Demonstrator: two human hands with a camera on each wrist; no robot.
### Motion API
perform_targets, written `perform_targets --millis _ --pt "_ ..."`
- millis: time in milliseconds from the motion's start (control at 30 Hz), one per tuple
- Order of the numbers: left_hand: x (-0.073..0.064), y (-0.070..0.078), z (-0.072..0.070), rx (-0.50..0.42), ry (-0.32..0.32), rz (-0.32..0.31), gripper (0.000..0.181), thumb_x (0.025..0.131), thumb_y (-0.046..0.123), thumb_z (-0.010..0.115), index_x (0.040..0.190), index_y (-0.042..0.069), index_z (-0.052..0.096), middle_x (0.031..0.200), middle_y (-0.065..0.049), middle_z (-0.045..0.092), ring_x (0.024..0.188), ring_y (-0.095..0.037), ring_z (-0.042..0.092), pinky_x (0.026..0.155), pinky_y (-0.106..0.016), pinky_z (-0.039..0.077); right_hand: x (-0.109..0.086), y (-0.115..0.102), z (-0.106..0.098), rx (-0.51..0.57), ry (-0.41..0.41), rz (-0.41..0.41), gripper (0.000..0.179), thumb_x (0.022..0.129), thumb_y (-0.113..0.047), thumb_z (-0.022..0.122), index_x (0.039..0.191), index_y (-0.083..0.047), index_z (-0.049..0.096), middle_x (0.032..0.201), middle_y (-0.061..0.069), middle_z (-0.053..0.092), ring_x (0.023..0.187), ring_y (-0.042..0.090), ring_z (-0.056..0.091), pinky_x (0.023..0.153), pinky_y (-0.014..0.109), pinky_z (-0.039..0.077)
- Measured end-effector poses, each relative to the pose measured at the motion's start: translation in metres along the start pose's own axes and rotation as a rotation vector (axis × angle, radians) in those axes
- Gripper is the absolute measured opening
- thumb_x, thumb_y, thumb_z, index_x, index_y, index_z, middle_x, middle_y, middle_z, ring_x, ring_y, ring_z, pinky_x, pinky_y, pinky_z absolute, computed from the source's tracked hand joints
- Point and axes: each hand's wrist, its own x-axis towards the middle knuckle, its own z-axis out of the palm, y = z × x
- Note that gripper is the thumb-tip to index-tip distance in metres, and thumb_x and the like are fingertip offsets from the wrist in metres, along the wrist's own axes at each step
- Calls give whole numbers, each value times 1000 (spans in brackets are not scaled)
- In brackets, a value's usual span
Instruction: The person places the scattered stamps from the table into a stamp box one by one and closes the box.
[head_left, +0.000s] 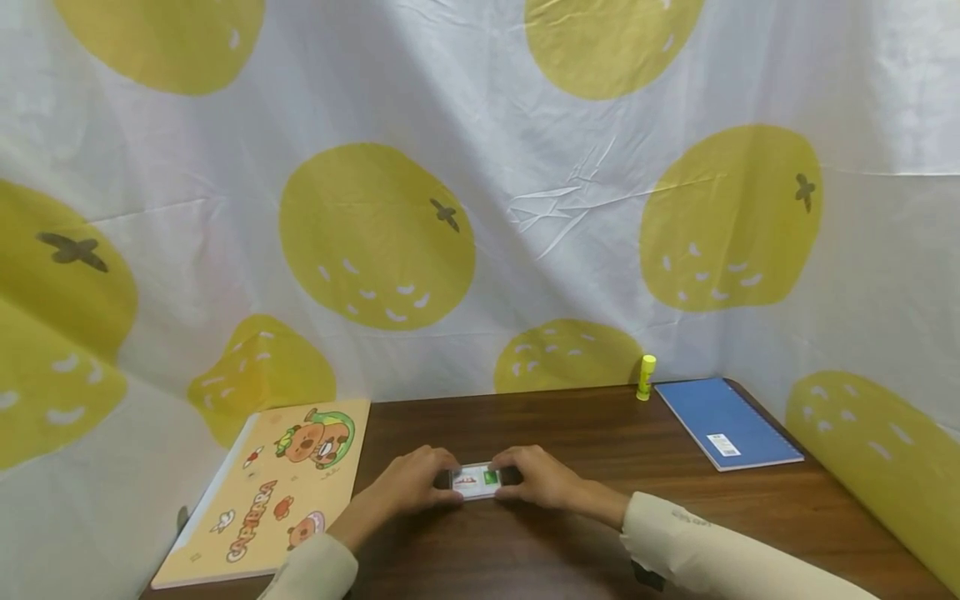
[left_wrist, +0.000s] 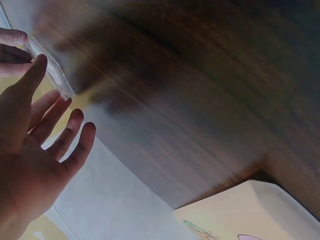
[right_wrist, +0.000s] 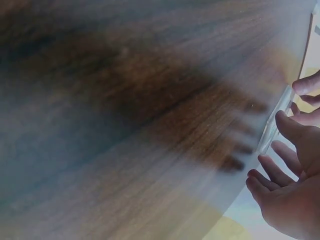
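A small flat rectangular pack [head_left: 476, 481] with clear edges, a white printed face and a green patch lies between my two hands in the head view. My left hand [head_left: 411, 485] pinches its left end between thumb and fingers. At the opposite end, my right hand [head_left: 546, 480] grips it the same way. Seen edge-on in the left wrist view, the clear pack [left_wrist: 54, 71] appears held over the table, with the last fingers of the left hand [left_wrist: 37, 145] spread loosely. The right wrist view shows the pack [right_wrist: 275, 120] beside the right hand [right_wrist: 295, 175].
On the left of the dark wooden table [head_left: 480, 550] lies a large tan capybara-print book or pad [head_left: 277, 500]. A yellow glue stick [head_left: 646, 378] stands at the back right, near a blue notebook [head_left: 727, 417]. A fruit-patterned curtain [head_left: 480, 108] hangs behind and at both sides.
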Motion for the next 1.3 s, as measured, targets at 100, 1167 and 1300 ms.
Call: perform_targets --millis 100,1167,1300 --pt "1 0 0 0 1 0 44 87 45 83 116 14 76 124 0 71 113 -22 64 92 -46 56 0 1 -1 4 4 -12 36 87 -15 85 119 -1 74 124 16 72 117 31 68 98 43 56" --pt "4 -2 1 -46 -20 -10 42 85 39 86 116 13 76 120 -3 73 113 -26 67 93 -49 56 1 -5 1 -10 -2 46 38 86 -18 86 117 0 74 120 17 72 112 32 69 93 43 57" --pt "5 -2 4 -72 -14 -26 42 84 37 87 115 11 76 119 -4 74 114 -27 67 95 -48 55 1 -6 2 -36 15 46 38 85 -17 87 116 0 74 118 16 73 111 31 69 93 44 57"
